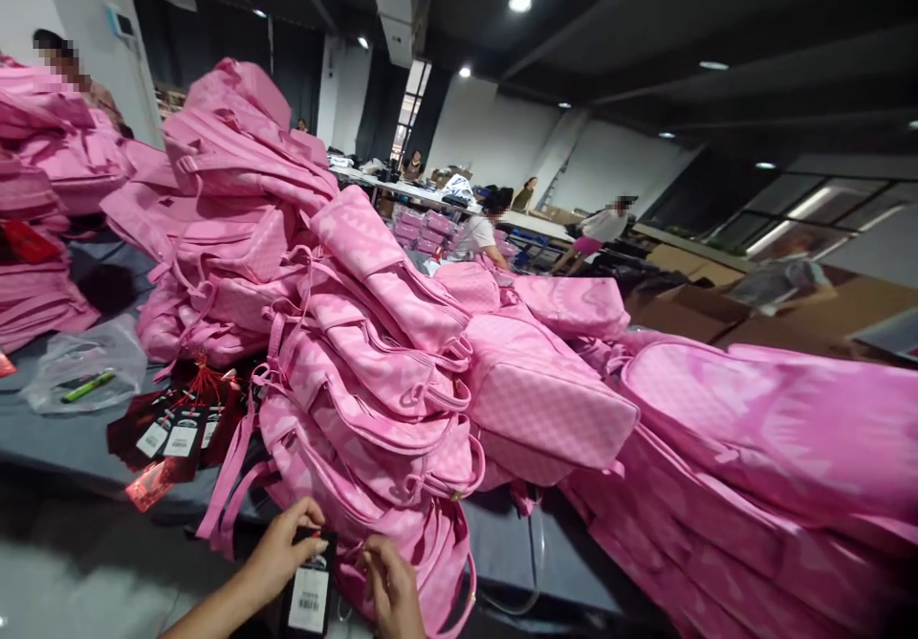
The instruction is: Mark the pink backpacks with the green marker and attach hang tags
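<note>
My left hand (291, 548) pinches the top of a black hang tag (310, 591) that bears a white barcode label. Just to its right is my right hand (391, 582), fingers curled together in front of the lowest pink backpack; whatever they hold is too small to make out. Both hands are at the near edge of a stack of pink patterned backpacks (373, 371), whose straps hang down on the left. A bunch of black tags (179, 433) with red strings lies on the table, left of the stack.
More pink backpacks are piled at the left (43, 209) and right (781, 448) on the grey-covered table (43, 438). A clear plastic bag (90, 366) with a green marker (87, 386) lies left. Cardboard boxes (688, 309) and several people are farther back.
</note>
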The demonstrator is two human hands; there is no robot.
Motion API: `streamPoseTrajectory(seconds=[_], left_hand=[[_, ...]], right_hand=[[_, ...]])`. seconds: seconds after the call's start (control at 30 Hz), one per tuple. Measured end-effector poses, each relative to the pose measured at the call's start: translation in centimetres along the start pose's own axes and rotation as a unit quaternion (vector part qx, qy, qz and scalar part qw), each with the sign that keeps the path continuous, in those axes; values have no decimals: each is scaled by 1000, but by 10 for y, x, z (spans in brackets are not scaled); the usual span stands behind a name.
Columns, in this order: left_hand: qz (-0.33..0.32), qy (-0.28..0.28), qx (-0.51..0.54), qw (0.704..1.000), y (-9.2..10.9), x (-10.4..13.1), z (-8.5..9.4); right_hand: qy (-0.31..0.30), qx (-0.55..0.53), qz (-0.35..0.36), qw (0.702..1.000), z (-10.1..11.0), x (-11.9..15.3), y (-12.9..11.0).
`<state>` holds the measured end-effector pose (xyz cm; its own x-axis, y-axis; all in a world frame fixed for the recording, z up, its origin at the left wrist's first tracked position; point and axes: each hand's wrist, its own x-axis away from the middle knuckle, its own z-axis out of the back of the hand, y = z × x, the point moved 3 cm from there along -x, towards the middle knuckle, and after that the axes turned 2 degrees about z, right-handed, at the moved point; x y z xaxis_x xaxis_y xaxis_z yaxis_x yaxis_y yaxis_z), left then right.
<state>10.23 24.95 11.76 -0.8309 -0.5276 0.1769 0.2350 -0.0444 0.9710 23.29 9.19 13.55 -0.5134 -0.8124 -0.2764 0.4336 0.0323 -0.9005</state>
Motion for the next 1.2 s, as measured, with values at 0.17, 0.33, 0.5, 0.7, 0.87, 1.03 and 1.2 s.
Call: streamPoseTrajectory(seconds=[0.17, 0.33, 0.5, 0.7, 0.87, 1.03, 1.2], left_hand=[[-76, 43, 13, 996, 13, 1, -4], [-216, 37, -120, 968, 34, 15, -8], [-258, 16, -183, 949, 48, 21, -13], [79, -49, 129, 987, 17, 2, -33], [13, -60, 38, 997, 28, 7, -30], [-41, -91, -159, 982, 43, 17, -24], [-28, -106, -212, 971, 41, 19, -23]], right_hand=[[-69, 43, 52, 995, -2, 1, 8], [-90, 26, 19, 995, 1, -3, 7], [-68, -74, -121, 988, -2, -6, 4], [-88, -185, -234, 951, -4, -8, 9], [-111, -148, -232, 955, -2, -9, 9], [-109, -14, -157, 981, 0, -12, -15], [-128, 85, -110, 982, -2, -13, -34]])
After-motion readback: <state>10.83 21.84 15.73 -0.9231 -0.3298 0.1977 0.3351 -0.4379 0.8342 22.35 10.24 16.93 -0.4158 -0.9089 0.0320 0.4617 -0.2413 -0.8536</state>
